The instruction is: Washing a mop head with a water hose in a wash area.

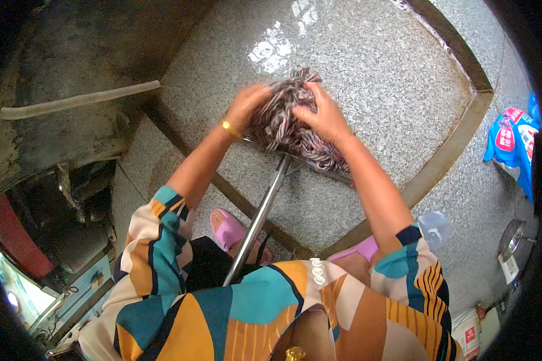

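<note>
A string mop head [289,113] of dark and pale strands is bunched between my two hands, over a speckled stone floor. My left hand [249,104] presses on its left side, slightly blurred, with a gold-coloured band at the wrist. On the right side my right hand [320,113] lies with thumb and fingers apart around a bunch of strands. The mop's shiny metal handle [264,210] slopes down from the head to my body, touched by neither hand. Under the head shows part of a flat metal frame.
A raised stone border [438,153] surrounds the floor area. At the left a corrugated hose [81,100] lies near a dark wall. On the right are a blue plastic bag [508,142], a clear plastic container [433,229] and a round metal lid [511,239]. Pink slippers [229,231] are on my feet.
</note>
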Available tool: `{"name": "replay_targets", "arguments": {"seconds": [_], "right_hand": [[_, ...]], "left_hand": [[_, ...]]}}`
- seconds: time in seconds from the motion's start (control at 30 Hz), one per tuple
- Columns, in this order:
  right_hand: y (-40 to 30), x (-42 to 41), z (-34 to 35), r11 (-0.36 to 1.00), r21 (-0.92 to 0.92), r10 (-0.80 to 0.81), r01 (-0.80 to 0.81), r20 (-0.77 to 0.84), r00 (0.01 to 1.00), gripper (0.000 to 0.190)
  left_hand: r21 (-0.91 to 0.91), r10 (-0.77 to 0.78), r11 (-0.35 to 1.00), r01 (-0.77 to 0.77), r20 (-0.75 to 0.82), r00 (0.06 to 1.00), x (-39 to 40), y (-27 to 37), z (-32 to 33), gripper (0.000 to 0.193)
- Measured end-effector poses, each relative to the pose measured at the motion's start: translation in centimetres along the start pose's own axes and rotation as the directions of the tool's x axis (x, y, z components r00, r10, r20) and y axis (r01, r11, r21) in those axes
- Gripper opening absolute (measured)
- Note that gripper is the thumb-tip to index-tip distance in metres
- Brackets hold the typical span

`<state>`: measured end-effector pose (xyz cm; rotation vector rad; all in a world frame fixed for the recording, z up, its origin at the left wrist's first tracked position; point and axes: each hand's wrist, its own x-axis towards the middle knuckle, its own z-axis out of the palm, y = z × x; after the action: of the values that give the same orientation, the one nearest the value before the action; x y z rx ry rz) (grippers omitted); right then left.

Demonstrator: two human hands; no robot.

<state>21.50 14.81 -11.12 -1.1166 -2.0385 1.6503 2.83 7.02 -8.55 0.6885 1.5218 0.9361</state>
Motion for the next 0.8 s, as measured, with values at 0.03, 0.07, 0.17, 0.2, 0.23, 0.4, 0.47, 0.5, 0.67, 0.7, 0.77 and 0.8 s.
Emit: {"name": "replay_targets", "arguments": {"seconds": [0.03, 0.07, 0.17, 0.2, 0.23, 0.4, 0.47, 0.5, 0.67, 0.7, 0.77, 0.8], "right_hand": [[-0.9, -1.0, -0.1, 1.000, 0.000, -0.004, 0.004, 0.004, 1.000, 0.068], [-1.5, -2.0, 0.1, 0.988, -0.091, -0.129, 0.127, -0.020, 0.991, 0.066], [-2.3, -5.4, 1.4, 0.852, -0.389, -0.397, 0.351, -0.042, 0.917, 0.060], [-2.0, -6.4, 2.3, 0.861, -0.377, -0.399, 0.341, -0.085, 0.913, 0.053], [-2.2, -7.2, 2.6, 0.848, -0.392, -0.421, 0.356, -0.093, 0.902, 0.047], [0.1, -8.8, 5.4, 0.708, -0.564, -0.547, 0.425, -0.058, 0.835, 0.023], [0.1, -8.1, 5.9, 0.730, -0.578, -0.488, 0.365, -0.066, 0.870, 0.020], [-0.1, -7.5, 6.0, 0.742, -0.592, -0.445, 0.313, -0.086, 0.891, 0.016], [-0.3, -4.5, 6.2, 0.771, -0.589, -0.347, 0.243, -0.069, 0.935, 0.016], [-0.1, -4.0, 6.2, 0.790, -0.569, -0.335, 0.226, -0.093, 0.937, 0.017], [0.0, -2.7, 6.0, 0.811, -0.546, -0.316, 0.211, -0.105, 0.943, 0.017], [0.0, -2.2, 5.9, 0.829, -0.528, -0.284, 0.182, -0.117, 0.952, 0.018]], "left_hand": [[-0.362, -0.047, 0.932, 0.022, -0.059, 0.997, -1.1, 0.2, 0.4, 0.050], [-0.364, -0.048, 0.931, 0.020, -0.067, 0.997, -1.8, -0.1, 0.4, 0.050], [-0.290, 0.144, 0.937, -0.196, -0.190, 0.971, -3.7, -1.2, 0.7, 0.056], [0.302, 0.306, 0.912, -0.278, -0.051, 0.951, -4.9, -1.4, 1.1, 0.046], [0.767, 0.351, 0.543, -0.342, 0.162, 0.922, -5.8, -1.7, 1.6, 0.038], [0.902, 0.538, 0.214, -0.376, 0.212, 0.816, -7.1, -4.6, 2.7, 0.015], [0.904, 0.557, 0.118, -0.411, 0.282, 0.781, -6.1, -4.3, 2.8, 0.013], [0.904, 0.550, 0.132, -0.406, 0.274, 0.789, -5.5, -4.4, 2.6, 0.013], [0.852, 0.540, 0.180, -0.492, 0.333, 0.773, -2.5, -4.8, 1.8, 0.015], [0.840, 0.530, 0.206, -0.502, 0.336, 0.779, -1.9, -4.8, 1.8, 0.015], [0.834, 0.530, 0.243, -0.495, 0.313, 0.788, -0.8, -4.7, 1.8, 0.015], [0.839, 0.517, 0.252, -0.482, 0.305, 0.800, -0.4, -4.8, 1.7, 0.015]]}}
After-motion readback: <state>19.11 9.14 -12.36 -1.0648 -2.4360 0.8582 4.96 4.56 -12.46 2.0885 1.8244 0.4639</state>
